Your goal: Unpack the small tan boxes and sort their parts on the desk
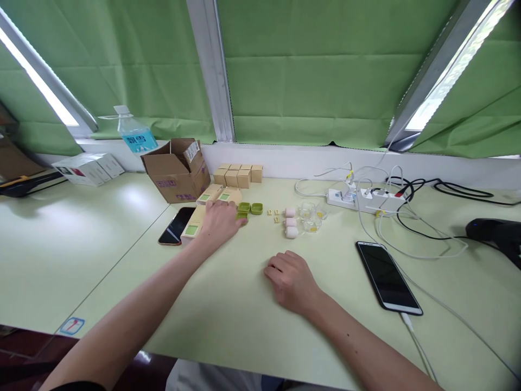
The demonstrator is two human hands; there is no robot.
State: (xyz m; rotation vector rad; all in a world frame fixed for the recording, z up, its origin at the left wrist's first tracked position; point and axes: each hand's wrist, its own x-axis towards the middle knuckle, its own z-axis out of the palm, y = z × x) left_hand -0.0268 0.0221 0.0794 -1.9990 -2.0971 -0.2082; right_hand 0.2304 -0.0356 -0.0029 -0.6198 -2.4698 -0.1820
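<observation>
My left hand (pixel 220 221) reaches over the cream boxes with green labels (pixel 192 227), its thumb by the small green trays (pixel 256 208); whether it grips anything is hidden. My right hand (pixel 290 279) rests on the table with its fingers curled in, and nothing shows in it. Small yellow pieces (pixel 277 220) lie right of the green trays. Beyond them stand pale pink pieces (pixel 291 232) in a column, beside clear plastic parts with yellow marks (pixel 311 224). Several small cardboard boxes (pixel 232 178) stand together behind the cream boxes.
An open cardboard box (pixel 173 176), a dark phone (pixel 176 227), a bottle (pixel 137 136) and white boxes (pixel 91 169) are on the left. At right are a power strip (pixel 366 200), tangled cables, a charging phone (pixel 388 277) and a black device (pixel 494 236).
</observation>
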